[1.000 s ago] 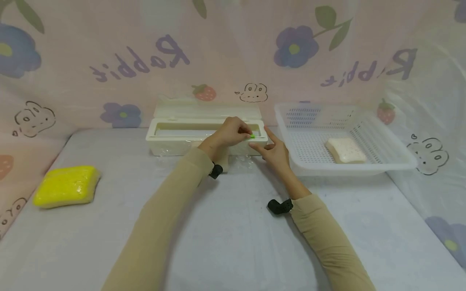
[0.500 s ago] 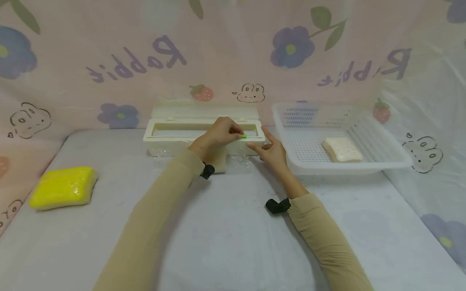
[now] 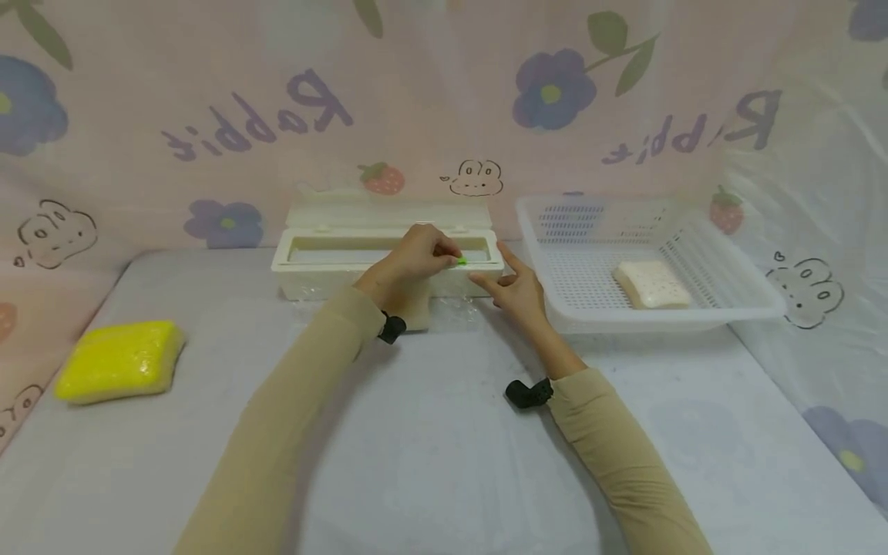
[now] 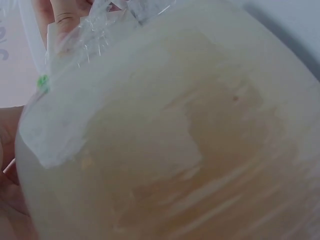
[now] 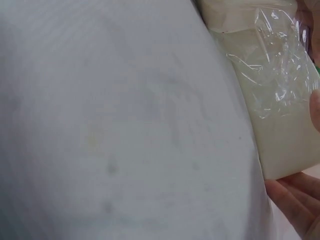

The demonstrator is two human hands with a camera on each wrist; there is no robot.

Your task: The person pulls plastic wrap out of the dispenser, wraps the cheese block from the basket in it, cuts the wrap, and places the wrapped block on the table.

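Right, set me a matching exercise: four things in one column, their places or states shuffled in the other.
1. Glossy yellow rectangular block
2. White perforated plastic basket
3. Small bright green tab
4. Long cream box

A. Pinched by the left hand
B. Lid open, right end held by the right hand
C. At the table's left side
D. Containing a pale speckled block

Pairs: 1-C, 2-D, 3-A, 4-B
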